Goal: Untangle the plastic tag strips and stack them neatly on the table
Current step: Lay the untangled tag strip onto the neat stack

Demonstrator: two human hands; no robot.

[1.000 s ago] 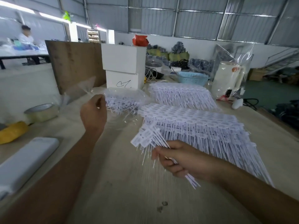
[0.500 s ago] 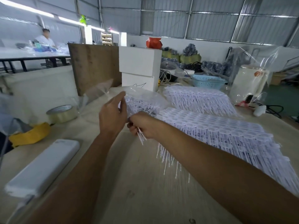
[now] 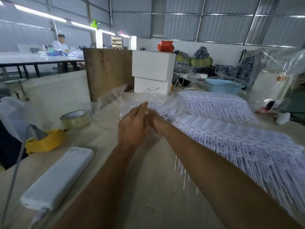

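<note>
We bring our left hand [image 3: 132,128] and right hand [image 3: 152,120] together at the clear plastic bag of tangled white plastic tag strips [image 3: 158,108], beyond the neat near stack of white tag strips [image 3: 239,142] on the pale wooden table [image 3: 148,195]. The left fingers lie extended; we cannot tell the right hand's grip, hidden behind them. A hasty pull could drag snagged strips across the stack.
</note>
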